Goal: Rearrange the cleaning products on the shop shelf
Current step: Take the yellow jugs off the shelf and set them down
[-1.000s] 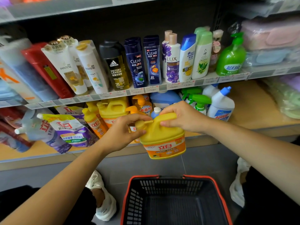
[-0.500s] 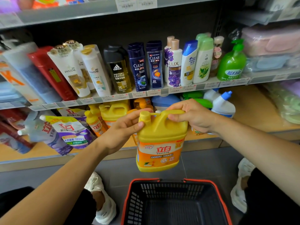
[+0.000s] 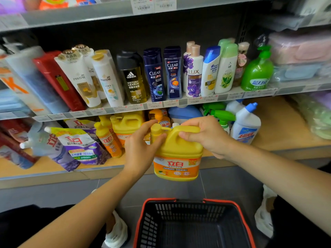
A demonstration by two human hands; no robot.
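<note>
A large yellow detergent jug with an orange label hangs in the air in front of the bottom shelf, above the basket. My right hand grips its top handle. My left hand wraps around the capped neck on the jug's left side. Behind it on the bottom shelf stand another yellow jug, slim yellow-orange bottles, a purple refill pouch, green trigger sprayers and a white bottle with a blue cap.
The middle shelf carries a row of shampoo and body-wash bottles and a green pump bottle. A black shopping basket with a red rim sits on the grey floor below the jug. Bare wood shows on the bottom shelf's right part.
Both hands have lifted the yellow jug up from the basket level and turned it upright, bringing it slightly closer to the bottom shelf. My view tilted up a little.
</note>
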